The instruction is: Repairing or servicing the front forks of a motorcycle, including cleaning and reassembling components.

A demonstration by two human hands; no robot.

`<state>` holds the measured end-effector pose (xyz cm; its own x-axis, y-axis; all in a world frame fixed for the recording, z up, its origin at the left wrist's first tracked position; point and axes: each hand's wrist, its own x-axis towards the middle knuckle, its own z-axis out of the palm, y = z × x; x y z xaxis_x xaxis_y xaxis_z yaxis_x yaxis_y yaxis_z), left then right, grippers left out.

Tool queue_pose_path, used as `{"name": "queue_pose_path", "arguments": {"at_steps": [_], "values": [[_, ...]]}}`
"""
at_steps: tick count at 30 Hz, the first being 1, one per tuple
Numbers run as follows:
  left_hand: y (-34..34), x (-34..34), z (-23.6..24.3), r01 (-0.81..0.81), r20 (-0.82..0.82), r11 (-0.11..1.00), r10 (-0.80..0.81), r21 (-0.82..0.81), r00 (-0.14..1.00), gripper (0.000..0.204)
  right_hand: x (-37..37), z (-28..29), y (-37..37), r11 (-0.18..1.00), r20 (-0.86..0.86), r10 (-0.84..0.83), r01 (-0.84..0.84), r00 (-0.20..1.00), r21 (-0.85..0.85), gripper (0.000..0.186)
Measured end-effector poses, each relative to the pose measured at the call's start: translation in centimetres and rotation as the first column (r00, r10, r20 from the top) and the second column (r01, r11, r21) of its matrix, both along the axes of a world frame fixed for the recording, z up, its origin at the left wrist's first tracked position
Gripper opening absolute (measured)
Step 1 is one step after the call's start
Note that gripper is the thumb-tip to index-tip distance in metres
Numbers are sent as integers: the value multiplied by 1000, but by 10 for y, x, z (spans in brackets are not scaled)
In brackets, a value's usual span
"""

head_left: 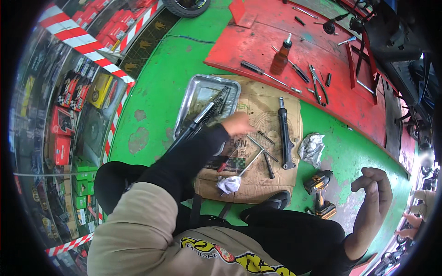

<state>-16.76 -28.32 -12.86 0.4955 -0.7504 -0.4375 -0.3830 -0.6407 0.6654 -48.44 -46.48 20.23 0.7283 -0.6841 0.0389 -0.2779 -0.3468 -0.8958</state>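
My left hand (236, 124), in a black sleeve, hovers over the cardboard sheet (212, 188) beside the metal tray (183, 107). It is blurred, so its grip is unclear. In the tray lie a shiny fork tube (206, 112) and a dark coil spring (224, 98). A black fork leg (285, 133) rests on the cardboard, right of that hand. Closer to me are a T-handle wrench (252, 162), a red-handled screwdriver (224, 164) and a black socket extension (269, 166). My right hand (375, 191) is raised at the right, fingers loosely bent and nothing visible in them.
A yellow-and-black cordless driver (318, 182) and crumpled rag (311, 149) lie on the green floor. The red platform (230, 50) bears a bottle of reddish liquid (280, 60), pliers (317, 85) and a screwdriver (252, 67). Glass cases (60, 115) line the left. Another person's hand (413, 220) shows far right.
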Motion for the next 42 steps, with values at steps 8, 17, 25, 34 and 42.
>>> {"name": "queue_pose_path", "arguments": {"at_steps": [8,17,25,34,42], "values": [[253,79,-11,-281,313,894,171,349,934,47,32,1,15,990,41,133,-134,990,43,32],[255,5,-42,-439,340,899,414,-4,844,59,73,-8,36,981,3,183,-183,983,61,27],[254,5,-57,-475,333,879,435,45,836,43,78,-18,32,986,-59,160,-156,985,65,28],[270,19,-35,-432,411,902,394,-3,822,42,95,-61,45,919,-300,379,-394,875,10,24],[258,26,13,-387,365,920,383,-66,848,40,61,-270,166,192,-611,757,-972,233,-133,21]]}}
